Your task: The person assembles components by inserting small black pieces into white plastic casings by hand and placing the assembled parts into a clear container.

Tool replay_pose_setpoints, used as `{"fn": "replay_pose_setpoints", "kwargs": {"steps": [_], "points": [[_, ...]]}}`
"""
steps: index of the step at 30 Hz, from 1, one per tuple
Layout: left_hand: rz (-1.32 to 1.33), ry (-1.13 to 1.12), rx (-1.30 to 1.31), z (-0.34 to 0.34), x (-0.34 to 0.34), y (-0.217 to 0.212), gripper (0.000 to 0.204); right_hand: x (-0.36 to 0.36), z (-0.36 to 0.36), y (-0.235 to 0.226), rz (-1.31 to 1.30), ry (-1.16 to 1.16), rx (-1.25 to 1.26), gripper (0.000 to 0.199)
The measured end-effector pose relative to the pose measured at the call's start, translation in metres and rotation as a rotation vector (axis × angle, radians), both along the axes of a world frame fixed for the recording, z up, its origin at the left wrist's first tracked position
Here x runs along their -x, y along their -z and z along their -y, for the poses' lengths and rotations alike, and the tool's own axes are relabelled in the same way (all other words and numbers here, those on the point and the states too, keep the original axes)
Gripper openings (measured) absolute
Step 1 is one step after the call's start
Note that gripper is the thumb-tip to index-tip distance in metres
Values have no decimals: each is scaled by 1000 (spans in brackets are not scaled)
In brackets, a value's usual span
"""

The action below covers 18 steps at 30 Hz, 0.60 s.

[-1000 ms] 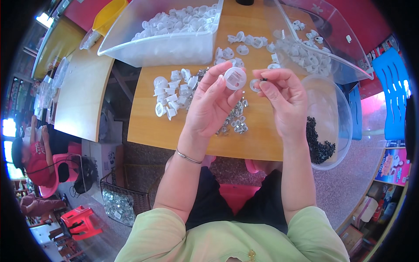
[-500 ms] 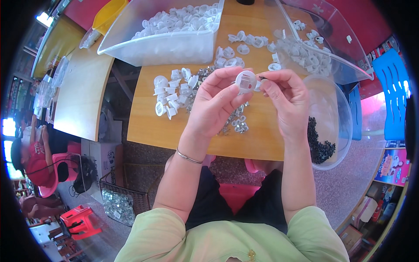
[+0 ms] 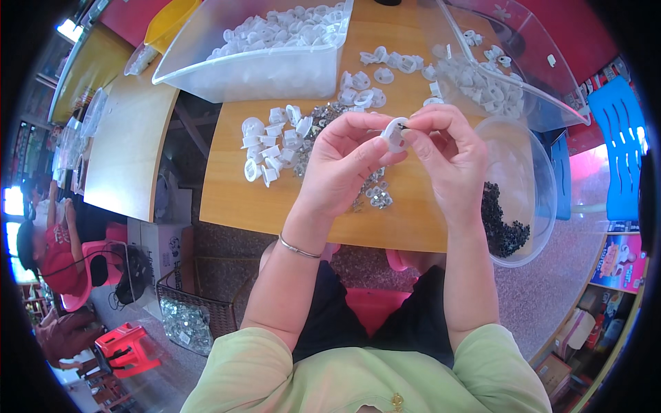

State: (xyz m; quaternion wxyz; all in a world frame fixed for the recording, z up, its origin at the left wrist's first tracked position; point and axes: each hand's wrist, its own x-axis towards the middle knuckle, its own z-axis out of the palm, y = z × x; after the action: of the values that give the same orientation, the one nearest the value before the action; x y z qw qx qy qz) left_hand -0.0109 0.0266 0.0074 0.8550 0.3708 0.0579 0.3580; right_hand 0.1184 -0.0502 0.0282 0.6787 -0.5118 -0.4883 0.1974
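Above the wooden table, my left hand [image 3: 344,162] pinches a white round plastic fitting [image 3: 394,136] with a slotted face. Its disc is tilted toward my right hand [image 3: 446,155]. The thumb and fingertips of that hand are closed on a small black piece [image 3: 404,126] touching the fitting's face; the fingers cover most of it. Below my left hand lie small shiny metal pieces [image 3: 378,197]. A heap of similar white fittings [image 3: 272,148] is spread left of them. Loose black pieces [image 3: 506,230] fill one side of a round clear tub [image 3: 544,241] on the right.
A big translucent bin [image 3: 268,81] full of white fittings stands at the far left of the table [image 3: 241,199]. At the far right, a clear tub [image 3: 551,113] lies near more fittings [image 3: 482,89]. Another person [image 3: 62,241] sits at the left by a red stool [image 3: 127,350].
My right hand has moved slightly left, bringing the black piece against the white fitting. The fitting has turned from facing up toward me to facing more to the right.
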Motion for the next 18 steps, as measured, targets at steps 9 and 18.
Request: {"fn": "replay_pose_setpoints", "kwargs": {"steps": [9,18], "points": [[-11,-24,-7,0,1,0,18,2,0,0,-67,-20,19,9],[-7,-91,-85,2,-3,-2,16,2,-1,1,-62,-7,37,6]]}}
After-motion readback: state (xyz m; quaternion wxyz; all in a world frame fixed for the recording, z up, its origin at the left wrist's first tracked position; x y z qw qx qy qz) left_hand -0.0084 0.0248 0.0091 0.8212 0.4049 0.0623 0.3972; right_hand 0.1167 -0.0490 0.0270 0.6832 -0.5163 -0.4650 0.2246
